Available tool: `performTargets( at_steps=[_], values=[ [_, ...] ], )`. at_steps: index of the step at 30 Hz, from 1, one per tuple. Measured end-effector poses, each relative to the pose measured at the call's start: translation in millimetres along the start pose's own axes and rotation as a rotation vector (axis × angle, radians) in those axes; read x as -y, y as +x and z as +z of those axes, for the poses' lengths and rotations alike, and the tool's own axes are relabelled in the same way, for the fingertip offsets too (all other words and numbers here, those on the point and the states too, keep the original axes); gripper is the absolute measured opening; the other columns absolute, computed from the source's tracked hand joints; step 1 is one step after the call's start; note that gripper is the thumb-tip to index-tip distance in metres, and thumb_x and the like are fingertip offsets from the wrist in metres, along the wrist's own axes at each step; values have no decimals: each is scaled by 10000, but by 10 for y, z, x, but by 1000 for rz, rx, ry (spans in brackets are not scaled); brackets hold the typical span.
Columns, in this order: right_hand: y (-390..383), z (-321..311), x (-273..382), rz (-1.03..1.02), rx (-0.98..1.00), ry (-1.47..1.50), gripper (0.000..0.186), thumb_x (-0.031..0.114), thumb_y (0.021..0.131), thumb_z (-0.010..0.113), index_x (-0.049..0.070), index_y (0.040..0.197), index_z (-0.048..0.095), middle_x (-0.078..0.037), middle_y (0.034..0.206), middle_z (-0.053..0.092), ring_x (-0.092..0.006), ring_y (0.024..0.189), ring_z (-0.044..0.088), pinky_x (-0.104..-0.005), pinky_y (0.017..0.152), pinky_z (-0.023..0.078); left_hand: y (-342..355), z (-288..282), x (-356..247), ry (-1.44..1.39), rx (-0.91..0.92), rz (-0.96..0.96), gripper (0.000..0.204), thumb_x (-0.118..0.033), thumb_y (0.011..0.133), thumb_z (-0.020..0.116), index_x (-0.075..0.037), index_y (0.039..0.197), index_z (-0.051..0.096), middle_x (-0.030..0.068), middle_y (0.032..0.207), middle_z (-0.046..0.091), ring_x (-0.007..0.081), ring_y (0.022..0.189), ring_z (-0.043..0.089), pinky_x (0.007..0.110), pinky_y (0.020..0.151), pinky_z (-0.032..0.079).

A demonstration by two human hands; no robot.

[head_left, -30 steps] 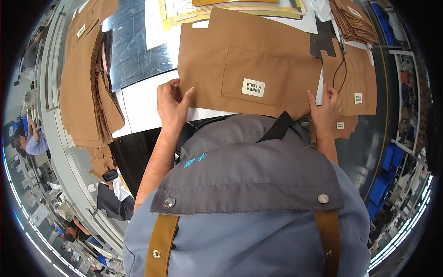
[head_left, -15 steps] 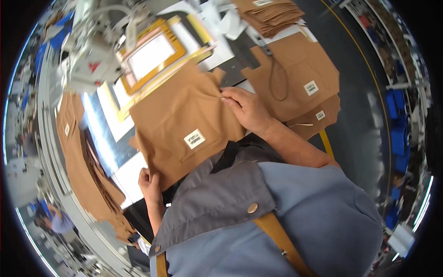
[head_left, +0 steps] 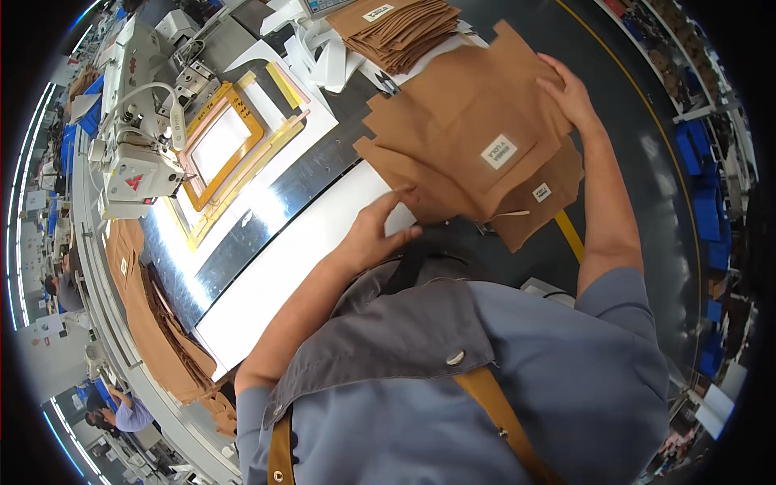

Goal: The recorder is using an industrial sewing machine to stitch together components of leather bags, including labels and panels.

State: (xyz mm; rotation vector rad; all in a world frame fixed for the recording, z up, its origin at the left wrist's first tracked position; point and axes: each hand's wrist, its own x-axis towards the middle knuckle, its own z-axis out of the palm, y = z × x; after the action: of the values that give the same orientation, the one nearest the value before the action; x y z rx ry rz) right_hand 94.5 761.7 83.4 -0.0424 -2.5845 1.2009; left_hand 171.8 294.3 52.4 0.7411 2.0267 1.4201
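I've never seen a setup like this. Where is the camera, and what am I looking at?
No robot here: these are a person's bare hands, seen from above by a head-worn fisheye camera, which bends straight edges. The left hand, thumb spread from its fingers, is at the left edge of a brown cloth; the right hand is at its right edge. Whether the right one grips is unclear. On the table lie an orange frame beside a white machine, and a brown stack.
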Motion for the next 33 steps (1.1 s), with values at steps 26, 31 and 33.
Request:
performTargets(
  at_steps=[26,31,33],
  values=[
    [-679,1376,-5,-245,183,-639,545,373,1026,556,141,1512,471,-81,1608,407,-311,1533,277,-550,1257,172,451,-1181,-281,300,-852,34,368,-282,960,723,-3,775,569,89,864,608,214,683,624,361,608,489],
    [-643,1443,296,-302,136,-848,544,392,1041,542,120,1506,467,-139,1544,460,-333,1492,353,-525,1233,262,229,-1340,-645,-19,-841,324,339,-287,1022,647,16,867,651,82,902,632,160,753,620,312,659,500],
    [-637,1526,797,-72,210,-275,557,440,1070,493,86,1499,455,-174,1426,542,-310,1338,525,-477,1116,438,70,-1250,-762,279,-743,397,310,-245,1028,622,24,876,647,112,933,620,241,811,632,349,707,511]
  ],
)
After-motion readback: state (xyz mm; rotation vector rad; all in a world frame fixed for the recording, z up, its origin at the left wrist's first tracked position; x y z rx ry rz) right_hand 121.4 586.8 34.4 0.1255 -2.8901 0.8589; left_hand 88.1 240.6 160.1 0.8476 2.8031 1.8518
